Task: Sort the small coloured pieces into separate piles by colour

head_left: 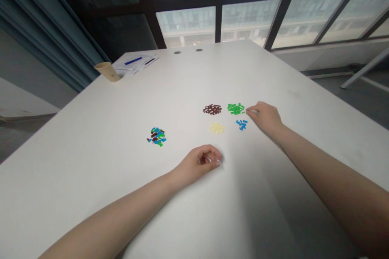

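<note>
My right hand (266, 116) is closed in a pinch at the right edge of a pile of small green pieces (235, 109). Whatever its fingertips hold, if anything, is too small to make out. Lower and nearer the middle, my left hand (202, 162) rests on the table, fingers curled and a gap showing between thumb and fingertips. Left of the green pile lies a dark brown pile of pieces (212, 109). Pale yellow pieces (216, 128) and a smaller group of blue pieces (242, 124) lie in front of these. Farther left is a mixed heap (157, 136) of blue, green and brown pieces.
The white table (182, 85) reaches to the windows. At its far left stand a beige paper cup (108, 72), tilted in view, and papers (121, 64) with a blue pen (133, 60) on them. Two round grey discs (177, 52) sit by the far edge.
</note>
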{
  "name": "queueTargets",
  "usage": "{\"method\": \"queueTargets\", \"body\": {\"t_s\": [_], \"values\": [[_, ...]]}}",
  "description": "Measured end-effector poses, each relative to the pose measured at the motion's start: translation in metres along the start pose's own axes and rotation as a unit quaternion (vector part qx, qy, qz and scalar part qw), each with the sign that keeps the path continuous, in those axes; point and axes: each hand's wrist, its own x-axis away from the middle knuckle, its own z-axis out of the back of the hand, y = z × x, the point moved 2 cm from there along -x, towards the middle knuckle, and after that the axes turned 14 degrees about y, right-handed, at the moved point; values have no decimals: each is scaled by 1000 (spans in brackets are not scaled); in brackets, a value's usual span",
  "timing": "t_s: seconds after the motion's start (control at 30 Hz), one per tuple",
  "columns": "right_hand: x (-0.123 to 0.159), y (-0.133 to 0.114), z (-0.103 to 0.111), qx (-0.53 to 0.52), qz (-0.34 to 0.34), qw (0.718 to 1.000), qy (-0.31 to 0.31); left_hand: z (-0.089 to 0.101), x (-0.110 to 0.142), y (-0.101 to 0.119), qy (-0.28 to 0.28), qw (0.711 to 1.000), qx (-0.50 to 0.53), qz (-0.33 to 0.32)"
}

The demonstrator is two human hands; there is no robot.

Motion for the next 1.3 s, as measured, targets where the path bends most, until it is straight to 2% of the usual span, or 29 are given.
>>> {"method": "queueTargets", "body": {"t_s": [0.1,0.17,0.2,0.23,0.27,0.33,0.37,0.4,0.43,0.5,0.57,0.63,0.7,0.83,1.0,1.3], "values": [[-1,-6,12,-1,5,999,38,5,0,6,6,999,-42,-21],[5,-20,26,-18,24,998,51,17,-1,14,35,986,-151,-56],[11,-30,34,-32,41,998,40,26,-2,18,62,967,-236,-75],[19,-41,41,-49,62,997,13,36,-3,23,98,930,-340,-96],[30,-54,47,-61,85,994,-32,49,-3,27,132,876,-452,-105],[57,-79,56,-77,167,971,-152,78,-4,32,209,746,-631,-50],[72,-90,59,-90,211,953,-198,93,-5,32,226,695,-682,-6],[85,-99,60,-103,248,934,-234,108,-5,31,229,663,-712,31],[97,-106,61,-110,274,919,-260,122,-7,28,225,649,-724,53],[112,-113,58,-117,301,900,-292,149,-11,19,226,653,-718,85],[117,-114,55,-117,306,892,-310,171,-14,6,209,695,-673,145],[116,-113,52,-120,303,891,-316,184,-16,-5,194,717,-651,159],[114,-112,52,-125,299,891,-317,190,-17,-12,175,740,-631,156],[113,-112,53,-127,294,891,-322,186,-17,-15,133,785,-588,139],[114,-113,54,-126,299,887,-330,177,-19,-10,110,820,-551,111],[114,-113,55,-127,308,885,-325,160,-20,3,97,839,-529,76]]}}
